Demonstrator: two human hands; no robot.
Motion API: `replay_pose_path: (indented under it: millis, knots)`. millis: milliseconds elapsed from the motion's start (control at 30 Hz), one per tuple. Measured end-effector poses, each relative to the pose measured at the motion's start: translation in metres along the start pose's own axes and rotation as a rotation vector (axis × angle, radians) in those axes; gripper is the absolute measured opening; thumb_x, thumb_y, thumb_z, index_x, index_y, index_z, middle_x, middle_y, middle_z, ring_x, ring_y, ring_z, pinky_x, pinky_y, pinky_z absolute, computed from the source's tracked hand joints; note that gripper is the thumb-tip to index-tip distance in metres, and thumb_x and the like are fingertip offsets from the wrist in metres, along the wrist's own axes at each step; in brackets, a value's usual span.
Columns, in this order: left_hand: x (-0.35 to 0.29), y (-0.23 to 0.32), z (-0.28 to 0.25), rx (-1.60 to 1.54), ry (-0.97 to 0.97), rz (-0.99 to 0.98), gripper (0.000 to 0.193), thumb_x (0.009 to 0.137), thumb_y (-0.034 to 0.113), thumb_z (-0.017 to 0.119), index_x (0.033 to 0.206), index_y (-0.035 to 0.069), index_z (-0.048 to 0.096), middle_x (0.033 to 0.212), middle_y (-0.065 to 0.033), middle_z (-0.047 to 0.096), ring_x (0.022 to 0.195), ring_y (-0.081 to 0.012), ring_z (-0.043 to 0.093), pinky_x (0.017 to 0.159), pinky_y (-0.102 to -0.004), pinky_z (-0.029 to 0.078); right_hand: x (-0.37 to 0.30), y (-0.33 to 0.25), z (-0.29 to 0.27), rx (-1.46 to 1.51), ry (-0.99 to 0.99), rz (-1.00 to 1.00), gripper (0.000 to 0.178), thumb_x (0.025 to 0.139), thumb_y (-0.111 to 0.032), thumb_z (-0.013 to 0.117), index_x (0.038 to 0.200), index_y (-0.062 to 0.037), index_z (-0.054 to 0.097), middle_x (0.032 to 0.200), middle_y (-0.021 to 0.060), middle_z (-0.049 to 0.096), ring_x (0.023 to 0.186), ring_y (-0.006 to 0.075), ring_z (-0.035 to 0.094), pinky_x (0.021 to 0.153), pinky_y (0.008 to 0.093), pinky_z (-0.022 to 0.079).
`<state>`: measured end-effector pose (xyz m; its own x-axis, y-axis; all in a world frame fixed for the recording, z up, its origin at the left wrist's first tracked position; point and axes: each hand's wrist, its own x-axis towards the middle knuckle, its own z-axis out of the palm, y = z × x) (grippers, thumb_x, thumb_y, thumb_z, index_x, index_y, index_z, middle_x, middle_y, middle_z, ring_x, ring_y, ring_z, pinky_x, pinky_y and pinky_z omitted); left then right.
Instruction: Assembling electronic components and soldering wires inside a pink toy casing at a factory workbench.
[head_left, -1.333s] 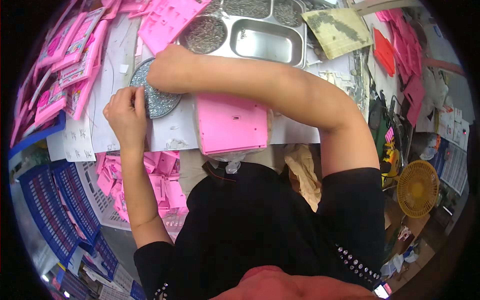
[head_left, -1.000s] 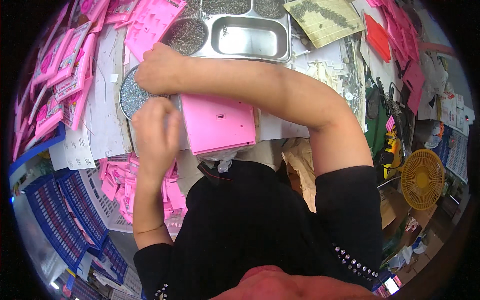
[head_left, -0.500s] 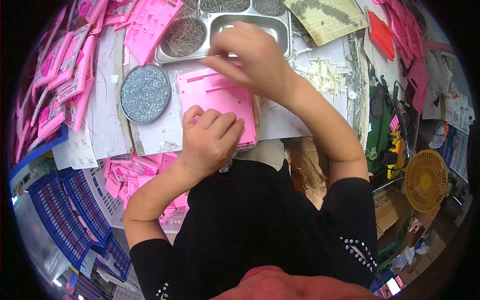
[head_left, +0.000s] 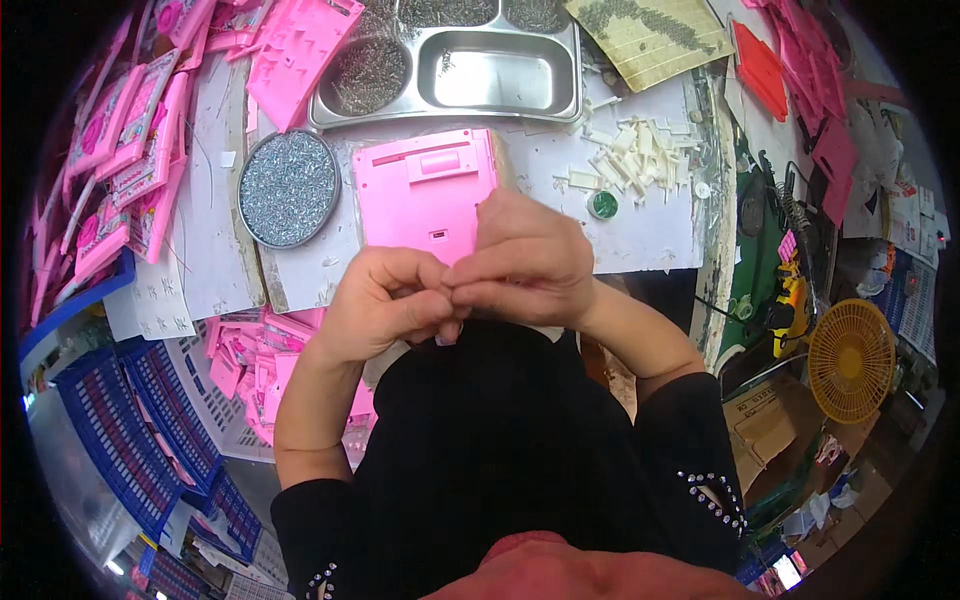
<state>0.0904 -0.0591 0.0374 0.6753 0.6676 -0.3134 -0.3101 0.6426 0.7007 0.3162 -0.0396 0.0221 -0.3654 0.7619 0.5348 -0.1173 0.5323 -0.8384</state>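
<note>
My left hand (head_left: 385, 305) and my right hand (head_left: 535, 262) meet fingertip to fingertip close to my body. Both are closed in a pinch; whatever sits between the fingers is too small or hidden to name. Just beyond them a flat pink plastic housing (head_left: 400, 210) lies on the table, with a raised rectangular part near its far edge and a small slot nearer to me. My right hand covers its near right corner. A round dish of small silvery metal parts (head_left: 290, 190) stands to its left.
Behind the housing is a metal compartment tray (head_left: 450, 116) with small metal parts. White plastic pieces (head_left: 640, 160) and a small green round piece (head_left: 602, 205) lie right. Pink panels (head_left: 130, 150) are stacked left; a basket of pink parts (head_left: 235, 440) sits below the table's edge.
My right hand has come down from over the metal tray to meet my left. My left hand has left the pink housing and drawn slightly nearer to me.
</note>
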Motion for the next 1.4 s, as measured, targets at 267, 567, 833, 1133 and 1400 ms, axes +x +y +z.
replay_pose_path:
  millis: [267,567,833,1133,1400]
  knots:
    - [-0.001,-0.043,-0.002,-0.079,0.040,0.406,0.014,0.094,0.010,0.074,0.092,-0.003,0.070,0.079,-0.0139,0.069,0.063,-0.0154,0.062,0.051,-0.0244,0.044,-0.024,-0.013,0.040,-0.067,0.074,0.017,0.024,0.089,-0.011,0.076,0.112,-0.0044,0.075,0.078,0.0059,0.062,0.068,0.0247,0.057,0.067,0.0374,0.044]
    - [-0.011,-0.009,-0.016,1.000,0.431,0.834,0.005,0.088,-0.004,0.070,0.092,-0.005,0.071,0.083,-0.0127,0.070,0.071,-0.0188,0.064,0.064,-0.0279,0.048,0.097,0.028,-0.100,-0.377,0.201,0.024,0.040,0.095,-0.018,0.069,0.129,0.0024,0.064,0.098,0.0085,0.068,0.086,0.0210,0.064,0.080,0.0362,0.050]
    - [-0.007,-0.011,0.003,1.095,0.482,0.553,0.010,0.088,-0.002,0.072,0.097,-0.002,0.074,0.089,-0.0114,0.074,0.077,-0.0195,0.068,0.069,-0.0294,0.050,0.192,-0.004,-0.125,-0.146,-0.102,0.286,0.042,0.091,-0.019,0.076,0.125,0.0024,0.062,0.091,0.0054,0.070,0.074,0.0160,0.065,0.072,0.0329,0.054]
    - [0.021,-0.028,0.019,1.335,0.350,0.787,0.020,0.084,0.003,0.077,0.103,0.006,0.072,0.088,-0.0068,0.072,0.076,-0.0243,0.067,0.070,-0.0369,0.046,0.032,-0.048,-0.024,0.417,0.097,0.217,0.027,0.093,-0.015,0.071,0.113,-0.0077,0.053,0.068,0.0032,0.054,0.056,0.0166,0.052,0.056,0.0345,0.046]
    - [0.016,-0.030,0.015,1.309,0.392,0.848,0.019,0.080,0.004,0.079,0.097,0.006,0.071,0.084,-0.0057,0.070,0.075,-0.0239,0.066,0.069,-0.0369,0.045,0.032,-0.060,-0.006,0.459,0.105,0.259,0.029,0.094,-0.019,0.075,0.111,-0.0112,0.053,0.066,0.0011,0.054,0.056,0.0164,0.053,0.058,0.0346,0.047]
